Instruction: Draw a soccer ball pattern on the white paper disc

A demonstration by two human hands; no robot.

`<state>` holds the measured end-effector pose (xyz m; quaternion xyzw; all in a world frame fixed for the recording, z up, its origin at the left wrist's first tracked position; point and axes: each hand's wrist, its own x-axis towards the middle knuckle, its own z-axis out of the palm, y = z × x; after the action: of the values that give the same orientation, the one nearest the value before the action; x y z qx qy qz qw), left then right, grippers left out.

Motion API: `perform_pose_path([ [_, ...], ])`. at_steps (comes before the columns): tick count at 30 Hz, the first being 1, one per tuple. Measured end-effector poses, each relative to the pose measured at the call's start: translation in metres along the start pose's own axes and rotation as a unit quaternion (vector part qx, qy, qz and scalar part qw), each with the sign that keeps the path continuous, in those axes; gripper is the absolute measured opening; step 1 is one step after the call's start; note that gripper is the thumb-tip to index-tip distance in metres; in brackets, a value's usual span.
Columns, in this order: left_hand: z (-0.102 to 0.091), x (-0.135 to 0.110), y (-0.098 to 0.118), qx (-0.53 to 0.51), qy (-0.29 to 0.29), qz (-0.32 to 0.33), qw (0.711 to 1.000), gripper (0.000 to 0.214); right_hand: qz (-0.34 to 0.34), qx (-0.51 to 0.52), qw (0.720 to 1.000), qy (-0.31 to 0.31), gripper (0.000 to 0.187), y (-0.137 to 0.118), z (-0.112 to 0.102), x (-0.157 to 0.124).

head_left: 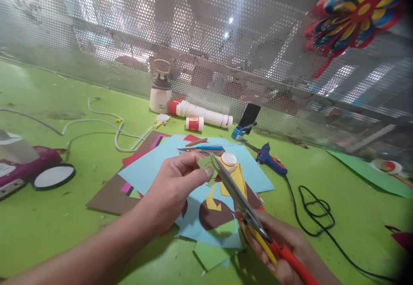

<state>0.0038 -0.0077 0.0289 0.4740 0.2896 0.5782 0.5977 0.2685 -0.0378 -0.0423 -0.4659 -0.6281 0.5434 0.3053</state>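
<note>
My left hand (pixel 176 179) pinches a small piece of green paper (pixel 206 163) between thumb and fingers. In my right hand (pixel 284 237) is a pair of scissors (pixel 240 199) with red and yellow handles, its blades pointing up and left to the green paper's edge. Whether the blades are closed on the paper I cannot tell. Below both hands lie light blue paper sheets (pixel 258 177), brown paper (pixel 109 197), yellow paper scraps (pixel 238 181) and a green paper scrap (pixel 213 252). A small white round lid-like disc (pixel 229 159) rests on the pile.
A blue glue gun (pixel 272 160) with a black cord lies at the right. Behind the papers stand a sprayer bottle (pixel 161 96), stacked paper cups (pixel 206 114), a single cup (pixel 194 124), a blue jar (pixel 238 133) and a phone (pixel 250 117). A purple device (pixel 38 162) sits left.
</note>
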Motion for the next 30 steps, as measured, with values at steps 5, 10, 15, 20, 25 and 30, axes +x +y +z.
perform_pose_path([
  [5,0.001,0.0,-0.001,-0.012,0.005,-0.01,1.0,0.012,-0.039,-0.012,0.999,-0.009,0.082,-0.004,0.002,-0.002],
  [10,0.001,0.0,0.0,-0.008,0.003,-0.012,1.0,0.012,-0.05,-0.021,0.998,-0.016,0.087,-0.009,0.003,-0.002],
  [15,0.001,0.0,-0.001,-0.014,0.002,-0.009,1.0,0.01,-0.039,-0.025,0.999,-0.022,0.086,-0.008,0.002,-0.004],
  [20,0.0,0.0,-0.001,-0.022,0.002,-0.006,1.0,0.009,-0.043,-0.011,0.999,-0.005,0.08,0.0,0.001,-0.003],
  [25,0.001,0.0,-0.002,-0.021,-0.003,-0.004,1.0,0.008,-0.041,-0.011,0.999,0.001,0.075,0.005,0.002,-0.002],
  [30,0.002,-0.001,-0.001,-0.015,0.003,0.0,1.0,0.008,-0.053,-0.006,0.999,-0.002,0.076,0.004,0.004,-0.002],
])
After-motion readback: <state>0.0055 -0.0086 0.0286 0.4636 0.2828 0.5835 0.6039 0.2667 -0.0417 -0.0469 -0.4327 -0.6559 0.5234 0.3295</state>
